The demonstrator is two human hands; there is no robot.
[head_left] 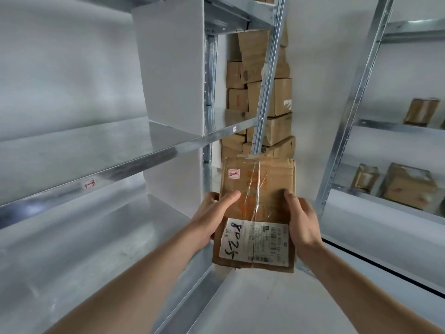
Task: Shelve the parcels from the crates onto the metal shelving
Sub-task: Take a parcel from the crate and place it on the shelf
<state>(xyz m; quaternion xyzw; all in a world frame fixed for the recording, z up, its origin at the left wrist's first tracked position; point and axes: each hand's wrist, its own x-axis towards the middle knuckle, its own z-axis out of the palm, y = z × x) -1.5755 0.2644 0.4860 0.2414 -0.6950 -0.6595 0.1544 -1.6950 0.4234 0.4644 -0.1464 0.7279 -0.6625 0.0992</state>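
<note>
A flat brown cardboard parcel (258, 189) is held up in front of me, with a white shipping label marked in black handwriting on its near half and a small red tag near its far left corner. My left hand (212, 215) grips its left edge, thumb lying across the top. My right hand (302, 220) grips the right edge, thumb on top. The metal shelving (149, 153) runs along my left, its bare boards at about the parcel's height; one beam carries a small red-written tag.
Several brown boxes (260, 97) are stacked in the shelf bay straight ahead, behind an upright post (267, 75). Another metal rack (356, 97) stands on the right with a few taped parcels (409, 184) on its shelves. A white column (171, 68) rises behind the left shelving.
</note>
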